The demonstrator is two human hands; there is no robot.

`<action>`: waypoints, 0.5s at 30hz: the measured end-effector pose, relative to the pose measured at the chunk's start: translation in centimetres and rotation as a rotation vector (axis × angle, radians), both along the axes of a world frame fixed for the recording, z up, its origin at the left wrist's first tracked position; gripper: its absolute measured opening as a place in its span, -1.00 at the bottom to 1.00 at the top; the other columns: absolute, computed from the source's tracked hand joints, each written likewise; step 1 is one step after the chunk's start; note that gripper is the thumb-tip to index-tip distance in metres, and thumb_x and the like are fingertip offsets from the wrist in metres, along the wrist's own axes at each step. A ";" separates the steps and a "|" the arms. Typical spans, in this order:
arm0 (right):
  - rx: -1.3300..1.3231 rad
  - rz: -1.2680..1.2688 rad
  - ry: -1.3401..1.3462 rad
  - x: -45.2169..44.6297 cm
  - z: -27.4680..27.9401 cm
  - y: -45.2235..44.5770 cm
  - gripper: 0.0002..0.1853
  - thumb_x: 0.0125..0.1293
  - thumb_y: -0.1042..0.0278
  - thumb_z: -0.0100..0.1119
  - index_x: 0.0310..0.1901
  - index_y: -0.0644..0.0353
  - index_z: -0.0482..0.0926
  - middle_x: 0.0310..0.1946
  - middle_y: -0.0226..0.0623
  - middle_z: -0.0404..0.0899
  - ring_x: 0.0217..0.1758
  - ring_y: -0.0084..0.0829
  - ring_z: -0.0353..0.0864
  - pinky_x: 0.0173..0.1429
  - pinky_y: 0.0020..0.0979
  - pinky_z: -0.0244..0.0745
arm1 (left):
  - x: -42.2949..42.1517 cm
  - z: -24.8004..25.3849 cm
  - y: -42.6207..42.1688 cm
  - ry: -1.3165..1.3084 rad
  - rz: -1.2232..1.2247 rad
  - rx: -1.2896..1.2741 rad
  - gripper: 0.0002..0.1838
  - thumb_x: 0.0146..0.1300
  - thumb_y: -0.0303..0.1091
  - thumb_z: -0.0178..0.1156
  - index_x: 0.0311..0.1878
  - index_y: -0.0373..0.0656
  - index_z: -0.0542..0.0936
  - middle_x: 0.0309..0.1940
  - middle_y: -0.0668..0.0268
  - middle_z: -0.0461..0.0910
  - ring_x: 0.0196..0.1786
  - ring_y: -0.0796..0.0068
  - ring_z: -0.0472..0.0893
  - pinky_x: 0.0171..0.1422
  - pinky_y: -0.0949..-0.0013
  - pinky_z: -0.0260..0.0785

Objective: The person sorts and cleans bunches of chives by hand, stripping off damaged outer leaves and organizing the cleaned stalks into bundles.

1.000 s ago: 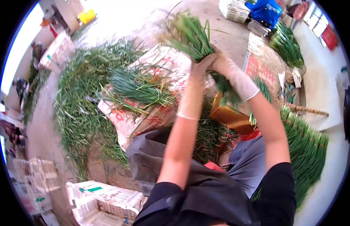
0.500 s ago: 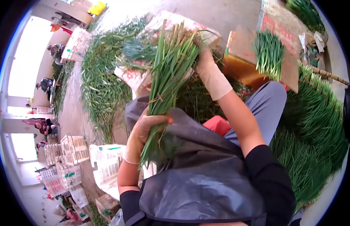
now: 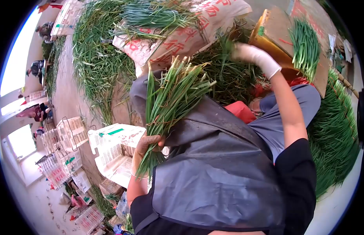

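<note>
My left hand (image 3: 150, 144), in a thin glove, is wrapped round the lower part of a bunch of green chives (image 3: 166, 103). Their pale, straw-coloured stem ends point up and fan out over my dark apron (image 3: 221, 168). My right hand (image 3: 246, 54), gloved too, is away from the bunch, to the right over a heap of loose leaves (image 3: 231, 80). Motion smears its fingers. A green blur shows beside them, and I cannot make out whether they hold it.
Chives lie on a printed white sack (image 3: 174, 45) ahead. A neat bundle (image 3: 305, 47) rests on a cardboard-topped yellow box (image 3: 262, 33). Stacked chives (image 3: 334, 137) stand at right, a white crate (image 3: 117, 150) at left. Leaf litter (image 3: 98, 55) covers the floor; several people sit far left.
My right hand has left the stem ends of the bunch and swung right, towards the box. The bunch has come lower, still in my left hand. The view has shifted.
</note>
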State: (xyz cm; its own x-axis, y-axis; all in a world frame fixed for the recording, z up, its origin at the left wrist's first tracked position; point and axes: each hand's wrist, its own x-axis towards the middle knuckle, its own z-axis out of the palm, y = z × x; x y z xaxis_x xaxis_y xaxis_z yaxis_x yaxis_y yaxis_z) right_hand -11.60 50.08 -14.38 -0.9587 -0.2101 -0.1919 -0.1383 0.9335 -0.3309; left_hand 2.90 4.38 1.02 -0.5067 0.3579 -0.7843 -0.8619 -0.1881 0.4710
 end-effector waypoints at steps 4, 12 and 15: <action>-0.524 -0.076 0.043 0.1 10.0 -7.7 -0.51 0.21 -0.11 0.16 -0.04 0.15 0.60 -0.13 -0.11 0.58 0.01 -0.15 0.55 0.12 -0.24 0.41 | -1.3 -2.0 0.0 0.037 0.000 0.125 -0.15 -0.18 -0.55 0.31 0.31 -0.23 0.26 -0.26 0.16 0.52 -0.58 0.48 0.46 -0.64 0.54 0.18; -1.108 0.112 -0.742 1.6 8.2 -13.6 -0.48 0.06 0.20 0.37 0.05 0.27 0.53 -0.09 -0.19 0.62 -0.04 -0.39 0.57 0.14 -0.38 0.42 | -3.5 0.7 1.7 -0.025 -0.077 0.062 -0.14 -0.30 -0.60 0.24 0.27 -0.32 0.30 -0.28 0.12 0.56 -0.61 0.46 0.50 -0.71 0.63 0.12; -0.814 0.238 -0.459 2.4 5.2 -14.8 -0.49 0.00 0.33 0.39 0.04 0.24 0.55 -0.04 -0.27 0.60 -0.03 -0.49 0.55 0.11 -0.44 0.44 | -2.9 -0.8 0.6 -0.055 -0.059 0.019 -0.15 -0.29 -0.59 0.25 0.26 -0.32 0.30 -0.29 0.11 0.57 -0.59 0.44 0.51 -0.70 0.64 0.13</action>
State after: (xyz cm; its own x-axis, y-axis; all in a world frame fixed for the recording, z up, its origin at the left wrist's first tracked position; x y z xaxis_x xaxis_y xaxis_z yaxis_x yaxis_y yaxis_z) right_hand -9.24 35.24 -9.14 -0.7414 -0.6236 -0.2477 0.0102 0.3586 -0.9334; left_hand -0.03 4.99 0.20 -0.4408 0.4015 -0.8028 -0.8960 -0.1445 0.4198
